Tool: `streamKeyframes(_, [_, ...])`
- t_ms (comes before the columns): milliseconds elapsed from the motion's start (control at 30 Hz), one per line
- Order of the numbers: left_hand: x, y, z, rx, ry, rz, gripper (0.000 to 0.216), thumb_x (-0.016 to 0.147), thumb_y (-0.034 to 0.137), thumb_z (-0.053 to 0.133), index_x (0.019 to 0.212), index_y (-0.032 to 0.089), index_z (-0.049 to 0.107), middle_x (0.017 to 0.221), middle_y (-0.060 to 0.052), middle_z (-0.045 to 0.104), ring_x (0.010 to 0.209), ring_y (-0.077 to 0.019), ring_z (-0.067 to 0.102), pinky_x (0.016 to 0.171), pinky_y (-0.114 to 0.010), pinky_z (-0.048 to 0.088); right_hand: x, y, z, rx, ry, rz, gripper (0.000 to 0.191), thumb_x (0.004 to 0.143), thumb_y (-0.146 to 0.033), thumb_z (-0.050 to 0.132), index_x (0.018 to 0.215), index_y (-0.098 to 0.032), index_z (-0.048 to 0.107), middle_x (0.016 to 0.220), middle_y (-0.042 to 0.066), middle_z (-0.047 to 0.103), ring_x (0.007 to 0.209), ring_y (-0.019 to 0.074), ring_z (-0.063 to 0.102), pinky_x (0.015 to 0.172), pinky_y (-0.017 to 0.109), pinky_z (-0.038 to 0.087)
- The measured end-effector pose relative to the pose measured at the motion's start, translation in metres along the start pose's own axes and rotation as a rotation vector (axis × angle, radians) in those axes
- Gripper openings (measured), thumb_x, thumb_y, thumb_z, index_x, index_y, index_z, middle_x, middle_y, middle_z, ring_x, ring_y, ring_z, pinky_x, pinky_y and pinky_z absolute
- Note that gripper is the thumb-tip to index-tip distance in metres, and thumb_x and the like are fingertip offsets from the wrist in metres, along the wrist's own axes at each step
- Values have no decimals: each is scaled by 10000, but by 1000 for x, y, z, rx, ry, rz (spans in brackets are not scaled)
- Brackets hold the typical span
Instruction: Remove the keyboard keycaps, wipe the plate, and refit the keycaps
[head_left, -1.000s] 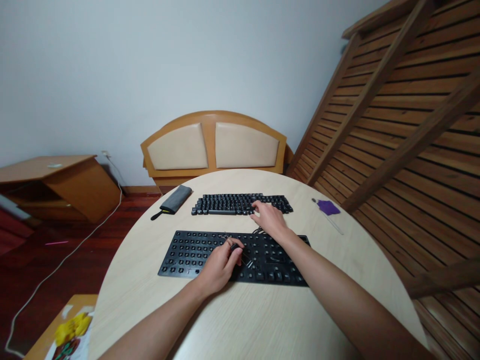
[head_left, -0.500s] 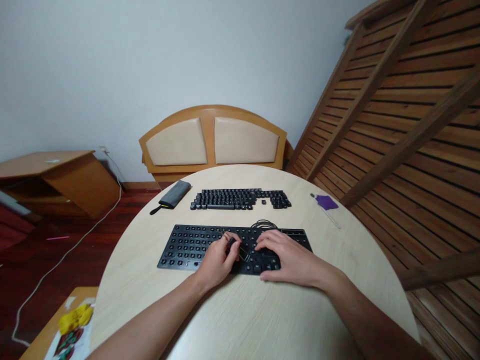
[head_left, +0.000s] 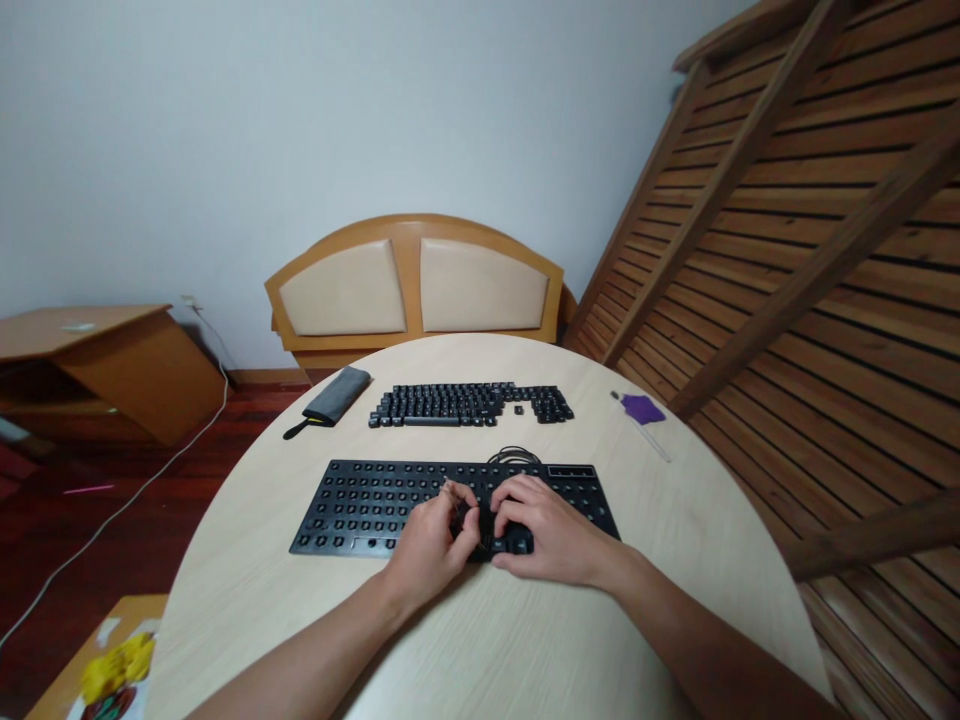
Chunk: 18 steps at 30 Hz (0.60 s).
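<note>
A black keyboard point(head_left: 352, 505) with its keycaps off across most of it lies before me; small switches stick up in rows. My left hand point(head_left: 436, 532) is over its middle, fingers pinched on what looks like a wire keycap puller point(head_left: 455, 512), mostly hidden by the fingers. My right hand point(head_left: 546, 528) rests on the keyboard's right part, fingers bent and thumb apart, close to the left fingertips. I see nothing held in it. Behind the keyboard, the loose black keycaps point(head_left: 442, 402) are laid out in rows, with a single keycap point(head_left: 518, 410) standing apart in a gap.
The round pale table point(head_left: 247, 600) carries a grey pouch point(head_left: 339, 395) at the left, and a purple cloth point(head_left: 643, 408) with a thin white brush point(head_left: 649, 437) at the right. A coiled black cable point(head_left: 514, 455) lies behind the keyboard. A headboard point(head_left: 412, 285) stands beyond.
My right hand has moved left, closer to the left fingers, and its fingers are more bent. The keyboard has shifted slightly left and turned a little. The puller's wires no longer show clearly.
</note>
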<state>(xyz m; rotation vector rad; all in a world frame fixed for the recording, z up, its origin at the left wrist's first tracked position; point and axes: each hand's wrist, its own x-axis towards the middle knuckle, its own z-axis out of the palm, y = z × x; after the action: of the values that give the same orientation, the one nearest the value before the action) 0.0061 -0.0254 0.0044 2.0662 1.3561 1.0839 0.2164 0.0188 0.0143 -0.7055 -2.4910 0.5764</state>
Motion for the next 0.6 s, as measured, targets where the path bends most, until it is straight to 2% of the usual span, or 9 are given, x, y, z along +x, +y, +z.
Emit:
streamKeyframes(167, [-1,-3,0,-4,-130,79,143,992,258,431,954,195,554,804,-19,655,646,-144,622,633,-253,468,-1,1,3,7,20,-4,232,715,-243,825,842,-217,632,1047,32,636,1044,218,582,962,401,421])
streamKeyframes(300, [4,-1,-5,229,-99,143,244,998,270,405,887,183,604,819,-63,674,776,-207,633,724,-317,476,-1,1,2,7,15,-14,242,719,-257,830,855,-218,633,1050,32,640,1045,218,586,965,404,424])
streamKeyframes(433, [7,-3,-9,440,-111,158,308,981,286,413,768,178,608,723,-71,638,714,-228,603,688,-343,451,0,0,2,1,29,-41,233,725,-257,826,861,-219,641,1052,35,653,1058,221,593,980,411,430])
streamKeyframes(600, [6,-10,-7,414,-174,150,394,1011,292,357,715,180,592,690,-62,626,679,-212,590,694,-338,428,0,3,6,35,47,-80,203,750,-264,808,854,-209,643,1026,43,682,1058,216,623,1058,434,414])
